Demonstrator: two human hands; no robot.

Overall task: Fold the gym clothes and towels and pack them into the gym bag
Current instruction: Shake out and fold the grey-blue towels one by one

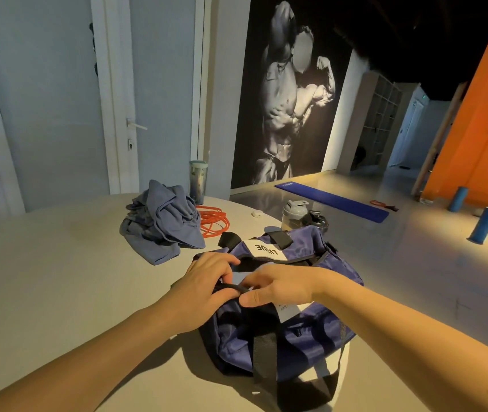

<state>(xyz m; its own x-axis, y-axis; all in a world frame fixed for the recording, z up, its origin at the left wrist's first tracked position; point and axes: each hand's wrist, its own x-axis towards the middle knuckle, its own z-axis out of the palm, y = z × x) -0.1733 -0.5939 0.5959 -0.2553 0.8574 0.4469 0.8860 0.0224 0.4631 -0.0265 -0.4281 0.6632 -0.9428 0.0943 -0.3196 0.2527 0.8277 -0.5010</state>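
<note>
Gym bag sits at the near right edge of your table, crumpled blue clothes lie beyond it to the left, and your left hand and right hand meet on top, pinching its black strap.

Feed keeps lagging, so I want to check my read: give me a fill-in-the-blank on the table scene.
1. The clothes lie heaped on the ____, not in the bag.
2. The left grip and right grip both hold the ____ at its top.
3. Neither grip touches the ____, which are unfolded.
Missing: table; bag; clothes.
</note>
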